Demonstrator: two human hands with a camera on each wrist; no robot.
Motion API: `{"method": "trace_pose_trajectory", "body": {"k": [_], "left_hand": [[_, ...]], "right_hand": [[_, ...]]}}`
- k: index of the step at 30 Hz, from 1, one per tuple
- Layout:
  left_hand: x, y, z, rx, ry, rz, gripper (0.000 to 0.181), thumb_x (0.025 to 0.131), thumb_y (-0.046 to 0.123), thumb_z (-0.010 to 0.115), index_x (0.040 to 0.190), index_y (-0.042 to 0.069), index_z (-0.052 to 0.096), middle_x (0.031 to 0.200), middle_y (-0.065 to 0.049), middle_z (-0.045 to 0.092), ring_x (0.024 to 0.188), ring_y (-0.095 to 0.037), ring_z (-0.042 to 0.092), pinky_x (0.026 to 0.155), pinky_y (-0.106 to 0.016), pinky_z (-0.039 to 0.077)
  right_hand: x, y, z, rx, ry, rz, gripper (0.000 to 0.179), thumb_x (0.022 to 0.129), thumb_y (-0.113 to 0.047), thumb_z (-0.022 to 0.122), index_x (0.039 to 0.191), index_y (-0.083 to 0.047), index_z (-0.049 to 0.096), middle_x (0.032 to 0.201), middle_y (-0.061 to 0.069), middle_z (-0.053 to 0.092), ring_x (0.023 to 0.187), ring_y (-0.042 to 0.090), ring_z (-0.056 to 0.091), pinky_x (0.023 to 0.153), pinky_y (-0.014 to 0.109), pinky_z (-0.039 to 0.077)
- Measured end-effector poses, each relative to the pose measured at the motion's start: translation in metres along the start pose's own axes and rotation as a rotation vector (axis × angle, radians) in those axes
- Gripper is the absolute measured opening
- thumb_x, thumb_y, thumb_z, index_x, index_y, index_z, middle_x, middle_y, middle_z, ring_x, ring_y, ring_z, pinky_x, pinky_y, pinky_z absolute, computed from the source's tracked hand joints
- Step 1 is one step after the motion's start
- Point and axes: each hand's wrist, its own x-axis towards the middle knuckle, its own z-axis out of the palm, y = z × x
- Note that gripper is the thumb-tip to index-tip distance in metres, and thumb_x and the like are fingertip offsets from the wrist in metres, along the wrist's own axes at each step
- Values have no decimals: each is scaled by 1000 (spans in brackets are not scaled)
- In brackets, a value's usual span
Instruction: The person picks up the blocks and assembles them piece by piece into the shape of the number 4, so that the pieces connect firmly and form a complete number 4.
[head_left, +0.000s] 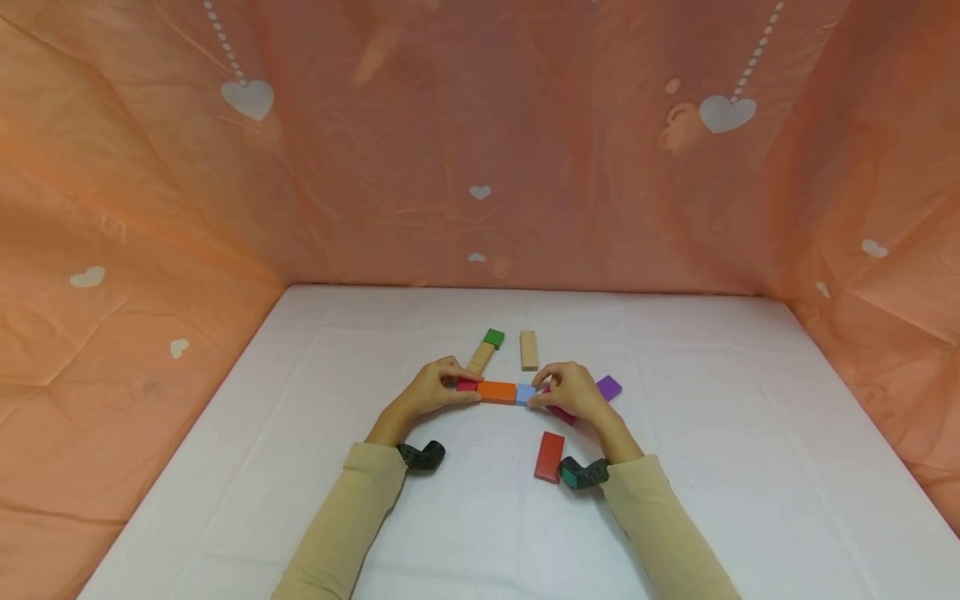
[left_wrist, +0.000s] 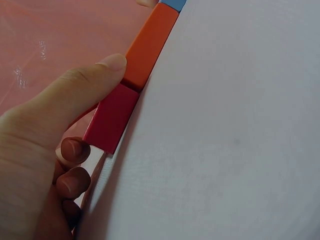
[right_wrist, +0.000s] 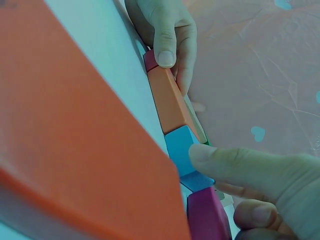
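A crimson block (head_left: 467, 387), an orange block (head_left: 497, 392) and a light blue block (head_left: 526, 394) lie end to end in a row. My left hand (head_left: 433, 389) pinches the crimson block at the row's left end, its thumb (left_wrist: 107, 70) reaching the joint with the orange block. At the other end, my right hand (head_left: 574, 392) holds the light blue block between thumb (right_wrist: 225, 157) and fingers; the fingertips behind it are partly hidden. Beside the blue block, a dark pink block (right_wrist: 207, 215) lies at an angle, partly covered by the right hand in the head view.
Behind the row lie a plain wooden block (head_left: 481, 359) touching a green block (head_left: 493, 338), and another wooden block (head_left: 528, 351). A purple block (head_left: 609, 387) is right of the right hand. Close to the right wrist camera lies a red block (head_left: 550, 457). Orange curtains (head_left: 480, 150) surround the white table (head_left: 300, 400).
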Motion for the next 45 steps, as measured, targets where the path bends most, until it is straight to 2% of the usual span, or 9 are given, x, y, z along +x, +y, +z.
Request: {"method": "trace_pose_trajectory", "body": {"k": [6, 20, 27, 36, 45], "left_hand": [[0, 1, 0, 2, -5, -7, 31, 76, 17, 81, 106, 8, 75, 86, -7, 54, 79, -13, 41, 69, -20, 32], [-1, 1, -2, -11, -4, 27, 32, 76, 18, 81, 105, 6, 75, 82, -6, 52, 77, -12, 40, 68, -20, 32], [-1, 1, -2, -27, 7, 32, 31, 76, 16, 81, 105, 5, 75, 80, -10, 51, 76, -13, 39, 67, -19, 31], [-1, 1, -2, -6, -3, 19, 31, 76, 17, 81, 105, 8, 75, 79, -4, 49, 77, -12, 40, 68, -20, 31], [0, -2, -1, -4, -4, 12, 31, 76, 17, 81, 105, 8, 75, 81, -5, 51, 79, -13, 40, 69, -21, 31]], "right_hand": [[1, 1, 1, -3, -1, 9, 28, 73, -19, 83, 95, -4, 72, 58, -4, 40, 57, 13, 39, 57, 22, 27], [0, 0, 0, 1, -6, 22, 29, 73, -19, 83, 96, -5, 72, 60, -3, 41, 60, 12, 39, 58, 23, 28], [1, -1, -1, -7, -6, 1, 31, 74, -19, 83, 99, -4, 72, 60, -4, 41, 60, 12, 39, 58, 23, 29], [-4, 2, -6, 14, 11, -16, 31, 77, -18, 80, 101, -2, 72, 60, -3, 41, 58, 13, 39, 55, 22, 28], [-11, 6, -16, 42, 35, -56, 31, 76, -16, 80, 100, 1, 71, 59, -4, 41, 57, 11, 39, 53, 20, 29]]}}
